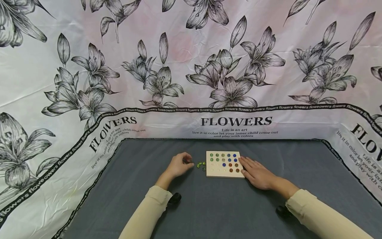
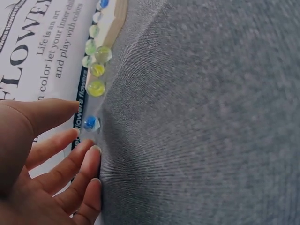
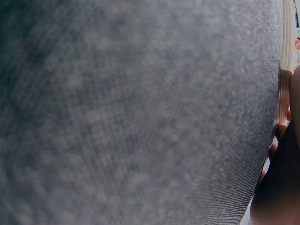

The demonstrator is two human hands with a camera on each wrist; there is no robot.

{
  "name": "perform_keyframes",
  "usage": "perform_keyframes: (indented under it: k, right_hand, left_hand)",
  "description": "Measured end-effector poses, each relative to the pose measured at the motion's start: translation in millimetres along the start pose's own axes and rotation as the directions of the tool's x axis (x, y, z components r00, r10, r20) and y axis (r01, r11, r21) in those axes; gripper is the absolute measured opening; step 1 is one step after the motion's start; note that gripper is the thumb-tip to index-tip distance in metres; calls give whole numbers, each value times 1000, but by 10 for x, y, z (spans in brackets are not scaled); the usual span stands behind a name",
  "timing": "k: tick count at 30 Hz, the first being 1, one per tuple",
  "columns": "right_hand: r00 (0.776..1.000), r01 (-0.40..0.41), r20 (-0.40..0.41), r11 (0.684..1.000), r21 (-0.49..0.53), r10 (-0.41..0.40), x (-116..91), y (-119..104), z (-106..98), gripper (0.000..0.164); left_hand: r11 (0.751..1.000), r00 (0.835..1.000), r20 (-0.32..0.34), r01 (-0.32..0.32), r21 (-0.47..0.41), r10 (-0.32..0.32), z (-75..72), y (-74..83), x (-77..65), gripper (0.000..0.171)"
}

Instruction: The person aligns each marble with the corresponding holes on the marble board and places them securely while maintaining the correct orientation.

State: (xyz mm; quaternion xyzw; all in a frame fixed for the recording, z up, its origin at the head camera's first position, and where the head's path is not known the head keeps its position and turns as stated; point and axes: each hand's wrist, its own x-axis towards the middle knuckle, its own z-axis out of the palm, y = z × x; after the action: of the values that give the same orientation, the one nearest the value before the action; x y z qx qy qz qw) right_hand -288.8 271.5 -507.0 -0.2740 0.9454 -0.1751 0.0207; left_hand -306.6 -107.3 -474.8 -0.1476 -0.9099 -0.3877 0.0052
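Note:
A pale wooden board (image 1: pixel 215 173) lies on the table, with glass marbles in rows of hollows. Green marbles (image 1: pixel 217 155) fill the upper left and blue marbles (image 1: pixel 234 155) the upper right; reddish-brown marbles (image 1: pixel 231 170) sit lower right. My left hand (image 1: pixel 180 164) hovers left of the board, beside several loose yellow-green marbles (image 1: pixel 199 164). In the left wrist view, a blue-and-clear marble (image 2: pixel 91 123) shows just beyond the parted thumb and fingers, apparently untouched. My right hand (image 1: pixel 258 173) rests with extended fingers against the board's right edge; the right wrist view mostly hides it.
Dark grey cloth (image 1: pixel 194 205) covers the table. Behind and at both sides hangs a white cloth (image 1: pixel 167 126) printed with lilies and lettering. Some lower-left hollows (image 1: pixel 215 169) of the board hold no marble.

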Motion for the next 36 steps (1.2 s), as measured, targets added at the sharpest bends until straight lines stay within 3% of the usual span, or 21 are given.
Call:
perform_keyframes:
  k: [9, 17, 36]
  right_hand:
    - [1000, 10, -17, 1000, -5, -10, -21, -26, -14, 63]
    - [995, 67, -81, 998, 9, -66, -64, -151, -95, 58]
    - [1000, 13, -19, 1000, 0, -13, -9, -6, -2, 63]
  left_hand:
    - [1000, 1000, 19, 3, 5, -3, 5, -7, 21, 28]
    - [1000, 1000, 27, 12, 12, -12, 12, -3, 42, 25]
    - [997, 998, 16, 52, 60, -53, 47, 1, 85, 13]
